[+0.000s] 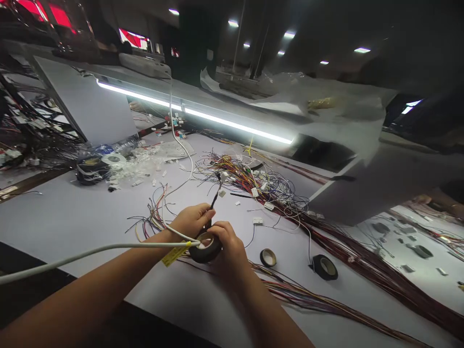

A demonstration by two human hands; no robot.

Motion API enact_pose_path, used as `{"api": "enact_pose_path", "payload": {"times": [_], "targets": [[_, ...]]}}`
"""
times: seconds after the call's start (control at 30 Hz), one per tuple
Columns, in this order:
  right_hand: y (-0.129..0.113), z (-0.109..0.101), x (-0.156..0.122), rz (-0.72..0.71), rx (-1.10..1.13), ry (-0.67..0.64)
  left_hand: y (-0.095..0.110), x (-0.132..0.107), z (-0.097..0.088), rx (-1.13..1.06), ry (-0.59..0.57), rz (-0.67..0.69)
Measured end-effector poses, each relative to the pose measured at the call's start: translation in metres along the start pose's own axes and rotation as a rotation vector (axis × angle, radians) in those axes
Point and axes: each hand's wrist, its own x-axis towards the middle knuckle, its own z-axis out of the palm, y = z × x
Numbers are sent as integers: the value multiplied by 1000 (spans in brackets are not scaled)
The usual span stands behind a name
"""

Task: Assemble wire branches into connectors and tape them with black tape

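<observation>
My left hand [194, 220] pinches a short black-taped wire bundle [215, 198], whose upper end carries a small white connector [224, 177]. Around a roll of black tape [206, 249] close my right hand's [228, 239] fingers, just below the left hand. A white cable [126, 245] with a yellow label [174, 255] passes over my left forearm and in front of the roll. Loose wire ends [154, 217] fan out left of my left hand, and a wire bundle [297, 295] runs out to the lower right.
Two more tape rolls, a thin one [268, 258] and a thicker one [325, 267], lie at right. A large wire heap [246, 179] lies beyond my hands. Plastic bags [126, 166] sit at back left. A lit tube [235, 126] spans the back. Another person's hand [422, 199] shows far right.
</observation>
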Motion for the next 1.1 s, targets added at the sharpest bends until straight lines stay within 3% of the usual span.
{"api": "enact_pose_path", "payload": {"times": [0.1, 0.17, 0.23, 0.37, 0.43, 0.53, 0.6, 0.67, 0.8, 0.9, 0.97, 1.1], "targets": [[9, -3, -2, 250, 293, 93, -6, -8, 7, -386, 51, -146], [15, -9, -3, 495, 603, 144, -9, -14, 11, -623, 123, -174], [18, -14, -3, 647, 838, 158, -9, -19, 15, -717, 111, -174], [16, -17, -2, 717, 988, 133, -9, -22, 19, -418, -56, -137], [15, -15, -3, 709, 1001, 126, -11, -21, 20, -274, -74, -91], [19, -12, -6, 700, 986, 130, -15, -17, 22, -232, -92, -39], [25, -14, -7, 702, 900, 149, -18, -16, 22, -158, -98, -35], [33, -19, -8, 644, 645, 138, -21, -16, 21, -34, -84, -35], [41, -33, -5, 210, -107, 7, -27, -22, 22, 112, -65, -77], [32, -31, -5, -42, -371, -211, -35, -28, 27, 54, -101, -183], [24, -22, -3, -53, -477, -306, -41, -32, 31, -8, -132, -218], [10, -5, 9, 24, -751, -361, -51, -38, 35, -54, -145, -232]]}}
